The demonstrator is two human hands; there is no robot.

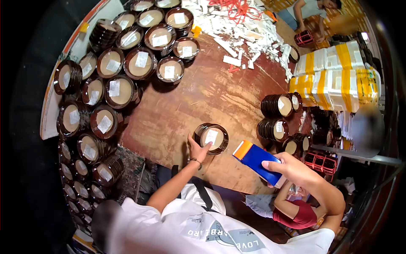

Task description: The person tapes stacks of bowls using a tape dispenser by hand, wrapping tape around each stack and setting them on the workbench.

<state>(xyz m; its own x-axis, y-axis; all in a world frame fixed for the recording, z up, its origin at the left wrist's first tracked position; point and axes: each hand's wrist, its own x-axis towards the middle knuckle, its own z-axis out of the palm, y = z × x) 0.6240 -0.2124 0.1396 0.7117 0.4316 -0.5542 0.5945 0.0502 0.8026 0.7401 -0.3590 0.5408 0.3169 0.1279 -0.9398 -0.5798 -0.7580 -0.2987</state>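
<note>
On the wooden table [169, 114] stands a small stack of dark-rimmed round dishes [218, 142] with a white label [211, 136] on top. My left hand [198, 149] is closed round the near left side of this stack, its thumb at the label. My right hand [281, 167] holds a blue box with an orange end [259, 160], thumb on top and fingers below, to the right of the stack. The box and the stack are apart.
Many labelled dish stacks [141, 63] fill the left side. More stacks [275, 106] line the right edge. White scraps [237, 38] lie at the far side, near taped foam boxes [334, 89]. Two people work nearby, one in a red top [298, 215] close by my right arm.
</note>
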